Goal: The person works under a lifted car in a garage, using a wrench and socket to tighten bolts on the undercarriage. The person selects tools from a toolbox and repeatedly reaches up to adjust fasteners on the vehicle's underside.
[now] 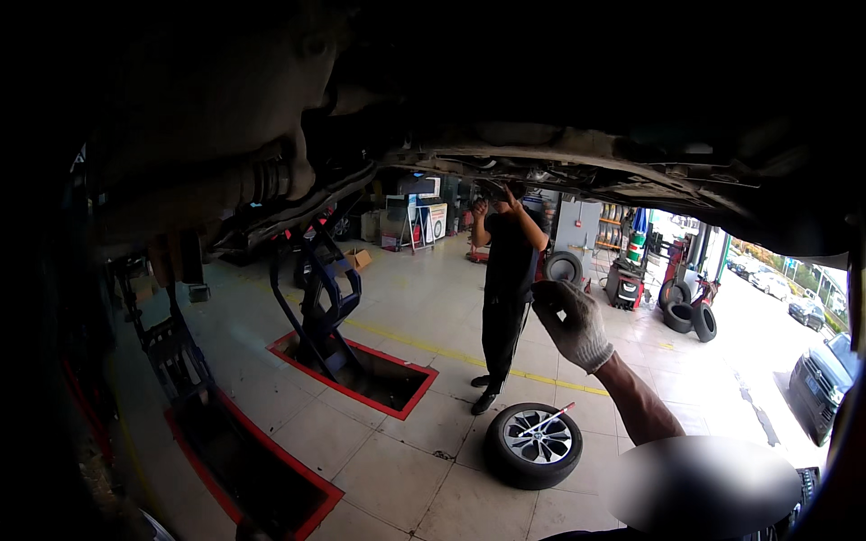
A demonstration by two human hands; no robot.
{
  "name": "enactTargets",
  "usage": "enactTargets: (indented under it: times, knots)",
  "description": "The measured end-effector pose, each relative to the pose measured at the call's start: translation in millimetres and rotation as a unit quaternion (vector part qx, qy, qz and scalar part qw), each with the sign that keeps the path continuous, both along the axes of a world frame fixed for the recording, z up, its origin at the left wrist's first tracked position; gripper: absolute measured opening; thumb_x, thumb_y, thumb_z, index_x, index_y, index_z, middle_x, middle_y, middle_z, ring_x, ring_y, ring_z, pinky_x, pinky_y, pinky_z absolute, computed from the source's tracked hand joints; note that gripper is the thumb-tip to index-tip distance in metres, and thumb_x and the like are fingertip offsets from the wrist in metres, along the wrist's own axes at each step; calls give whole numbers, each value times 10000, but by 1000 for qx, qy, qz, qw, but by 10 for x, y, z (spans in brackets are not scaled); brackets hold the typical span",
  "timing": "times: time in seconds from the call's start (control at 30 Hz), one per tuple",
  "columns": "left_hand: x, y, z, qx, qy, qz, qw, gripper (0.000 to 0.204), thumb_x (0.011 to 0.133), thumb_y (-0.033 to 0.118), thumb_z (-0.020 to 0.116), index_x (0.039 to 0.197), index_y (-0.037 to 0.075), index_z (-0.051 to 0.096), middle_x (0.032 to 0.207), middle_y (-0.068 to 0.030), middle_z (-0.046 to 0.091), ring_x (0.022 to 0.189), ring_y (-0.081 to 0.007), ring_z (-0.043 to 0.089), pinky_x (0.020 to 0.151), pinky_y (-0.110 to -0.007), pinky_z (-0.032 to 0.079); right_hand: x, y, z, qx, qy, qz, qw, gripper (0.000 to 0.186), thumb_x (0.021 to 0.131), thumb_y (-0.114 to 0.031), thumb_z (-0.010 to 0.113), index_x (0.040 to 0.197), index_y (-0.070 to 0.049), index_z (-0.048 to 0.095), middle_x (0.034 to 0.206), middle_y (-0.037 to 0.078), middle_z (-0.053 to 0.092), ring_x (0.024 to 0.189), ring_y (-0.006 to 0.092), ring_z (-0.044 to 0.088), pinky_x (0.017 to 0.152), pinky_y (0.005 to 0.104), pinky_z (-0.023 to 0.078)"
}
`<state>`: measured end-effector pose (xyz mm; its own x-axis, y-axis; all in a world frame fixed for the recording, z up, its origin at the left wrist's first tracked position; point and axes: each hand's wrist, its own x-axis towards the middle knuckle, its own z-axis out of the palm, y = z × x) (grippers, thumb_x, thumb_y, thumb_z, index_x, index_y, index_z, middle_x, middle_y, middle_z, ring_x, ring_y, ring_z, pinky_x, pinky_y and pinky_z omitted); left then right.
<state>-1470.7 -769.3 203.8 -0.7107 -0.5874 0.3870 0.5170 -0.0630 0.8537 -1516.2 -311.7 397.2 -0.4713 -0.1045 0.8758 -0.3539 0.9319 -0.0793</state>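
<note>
Neither my left hand nor my right hand shows. The dark underside of a raised vehicle (559, 144) spans the top. A standing co-worker (501, 288) in dark clothes raises both hands to it. At lower right, a second person's arm (631, 397) rises beside a blurred oval, ending in a grey-white gloved hand (570, 325) with curled fingers; I cannot make out anything in it. A wheel (505, 464) with a silver-and-black rim lies flat on the floor, a slim red-and-white tool (559, 412) across it.
A dark scissor lift (336, 270) stands in a red-edged floor recess (401, 404), with another recess (307, 500) at left. Behind are a cardboard box (359, 260), workshop machines (627, 284) and stacked tyres (704, 320). Parked cars (816, 379) stand outside at right.
</note>
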Motion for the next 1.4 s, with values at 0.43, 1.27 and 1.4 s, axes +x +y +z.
enactTargets:
  times: [0.43, 1.27, 1.4]
  knots:
    - [-1398, 1247, 971, -222, 182, -329, 900, 205, 1015, 70, 601, 1186, -33, 649, 843, -79, 692, 725, -131, 644, 657, -282, 537, -568, -1179, 2447, 333, 22, -395, 856, 284, 996, -309, 656, 1234, -179, 740, 1060, 94, 765, 864, 239, 759, 816, 365, 622]
    - [-2241, 1559, 2027, -277, 281, -395, 829, 163, 991, 103, 695, 1112, -5, 707, 843, -74, 734, 772, -140, 717, 691, -276, 575, -779, -696, 3172, 406, -136, -499, 753, 426, 846, -342, 696, 1217, -134, 726, 1250, 166, 709, 1135, 289, 686, 1025, 421, 494]
    - [-2281, 1510, 2073, -291, 267, -401, 827, 188, 1016, 109, 660, 1153, -16, 689, 911, -78, 731, 832, -129, 709, 751, -273, 591, -687, -764, 2854, 443, 296, -334, 777, 328, 844, -288, 676, 1109, -99, 716, 1051, 122, 705, 943, 287, 693, 912, 438, 510]
